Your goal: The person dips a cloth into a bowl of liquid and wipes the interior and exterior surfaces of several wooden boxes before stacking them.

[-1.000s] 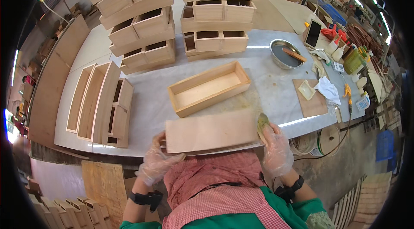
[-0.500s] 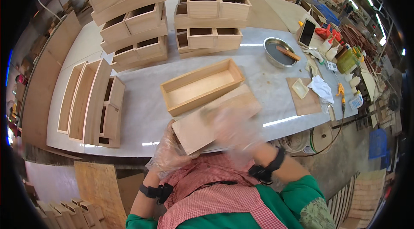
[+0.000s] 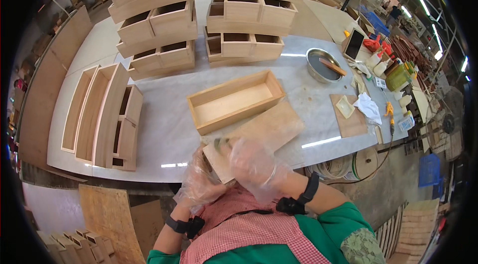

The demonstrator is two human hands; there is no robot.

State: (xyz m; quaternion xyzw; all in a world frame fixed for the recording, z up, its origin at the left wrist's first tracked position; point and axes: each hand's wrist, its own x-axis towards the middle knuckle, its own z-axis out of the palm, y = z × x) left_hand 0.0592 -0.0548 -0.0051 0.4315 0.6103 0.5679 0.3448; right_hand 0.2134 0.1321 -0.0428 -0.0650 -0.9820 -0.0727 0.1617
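Note:
Both my hands wear clear plastic gloves. My left hand grips the near left end of a long pale wooden box, whose flat face is turned up. Over that face, near its left end, is my right hand, with fingers closed and partly blurred. A small greenish patch shows at its fingertips, too smeared to name. Just beyond lies an open rectangular wooden tray with a yellower, darker rim, its hollow side up.
Stacked wooden drawer units stand at the back, more boxes at the left. To the right are a metal bowl with dark liquid and a wooden-handled brush, a small dish, a white cloth, bottles and an orange-yellow air tool.
My right hand has moved left and nearer to me along the wooden box's face, toward my left hand. The left hand keeps its hold on the end. The view has shifted slightly.

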